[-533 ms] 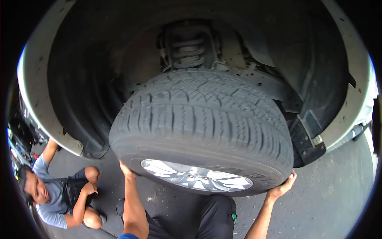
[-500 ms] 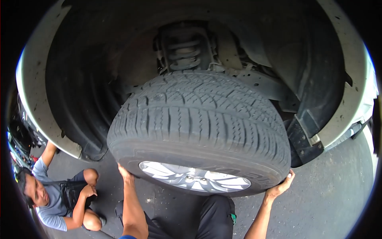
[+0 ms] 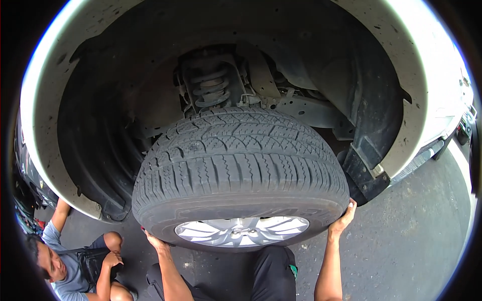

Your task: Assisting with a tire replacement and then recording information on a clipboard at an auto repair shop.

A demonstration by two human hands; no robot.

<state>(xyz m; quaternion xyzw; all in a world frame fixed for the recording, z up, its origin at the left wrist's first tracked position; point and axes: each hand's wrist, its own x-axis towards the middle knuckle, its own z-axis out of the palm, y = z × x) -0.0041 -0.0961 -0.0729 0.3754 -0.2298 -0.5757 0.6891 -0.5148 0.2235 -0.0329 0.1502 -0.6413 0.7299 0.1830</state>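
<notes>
A car wheel with a black treaded tyre and a silver spoked rim stands upright in front of me, under the wheel arch. My left hand presses against the tyre's lower left side, its fingers partly hidden behind the rubber. On the opposite side, my right hand grips the tyre's edge, thumb and fingers wrapped round it. Behind the tyre, a coil spring shows inside the wheel arch. The hub is hidden by the wheel.
A black arch liner and the white fender edge curve round the wheel. A person in a grey shirt squats at the lower left, one arm raised toward the car. Dark floor lies at right. My knees are below the wheel.
The wheel sits more level in view, its right side higher and its left side slightly lower. Both hands have moved with it, still holding the tyre. The view has shifted, showing more fender.
</notes>
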